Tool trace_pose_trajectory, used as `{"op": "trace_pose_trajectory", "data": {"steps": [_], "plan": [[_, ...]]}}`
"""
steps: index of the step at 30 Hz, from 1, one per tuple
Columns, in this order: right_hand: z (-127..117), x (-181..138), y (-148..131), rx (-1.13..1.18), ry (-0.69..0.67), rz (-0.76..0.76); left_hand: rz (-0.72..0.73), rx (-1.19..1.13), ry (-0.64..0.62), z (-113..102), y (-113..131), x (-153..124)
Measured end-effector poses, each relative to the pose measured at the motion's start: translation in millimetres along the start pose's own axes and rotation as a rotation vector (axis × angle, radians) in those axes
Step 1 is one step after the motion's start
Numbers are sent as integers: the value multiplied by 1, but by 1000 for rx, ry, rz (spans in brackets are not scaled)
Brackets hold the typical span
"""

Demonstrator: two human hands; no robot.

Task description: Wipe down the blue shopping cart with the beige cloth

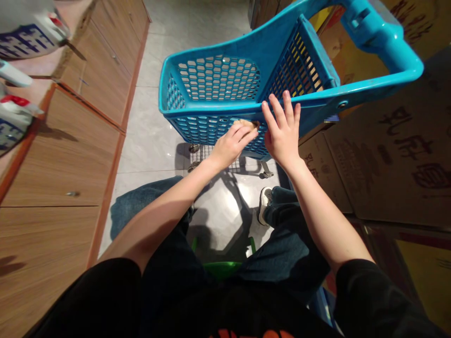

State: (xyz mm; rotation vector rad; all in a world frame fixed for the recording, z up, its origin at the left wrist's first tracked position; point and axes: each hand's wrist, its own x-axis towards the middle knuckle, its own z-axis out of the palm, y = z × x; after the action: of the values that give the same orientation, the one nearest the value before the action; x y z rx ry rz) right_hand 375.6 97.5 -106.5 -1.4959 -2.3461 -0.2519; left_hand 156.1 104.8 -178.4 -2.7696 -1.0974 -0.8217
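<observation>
A blue plastic shopping cart point(214, 111) with honeycomb-pattern sides stands on the floor in front of me, its handle at the upper right. My left hand point(230, 144) is closed on a small tan cloth point(248, 125) and presses it to the cart's near outer side. Most of the cloth is hidden under the fingers. To its right, my right hand point(282, 134) rests open against the same side, fingers spread and tips at the upper rim. Behind the hands, the basket's inside shows a blue grid panel point(299, 61) near the handle.
Wooden cabinets point(66, 159) line the left, with white bottles point(28, 28) on their top. Cardboard boxes point(394, 155) are stacked close on the right. Under me is a green seat point(221, 268). Cart wheels point(267, 174) stand on the grey tiles near my shoe point(264, 204).
</observation>
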Motion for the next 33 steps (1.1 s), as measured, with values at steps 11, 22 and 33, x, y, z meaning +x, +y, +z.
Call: {"op": "trace_pose_trajectory", "data": {"steps": [11,22,33], "plan": [[18,-18,-2,35,-85,-129,46,73,-144,19,0,-9],[21,-16,-16,-108,-226,9,3,86,-207,5,4,-3],[14,-14,-18,-33,-156,89,-113,25,-281,-14,2,-3]]}}
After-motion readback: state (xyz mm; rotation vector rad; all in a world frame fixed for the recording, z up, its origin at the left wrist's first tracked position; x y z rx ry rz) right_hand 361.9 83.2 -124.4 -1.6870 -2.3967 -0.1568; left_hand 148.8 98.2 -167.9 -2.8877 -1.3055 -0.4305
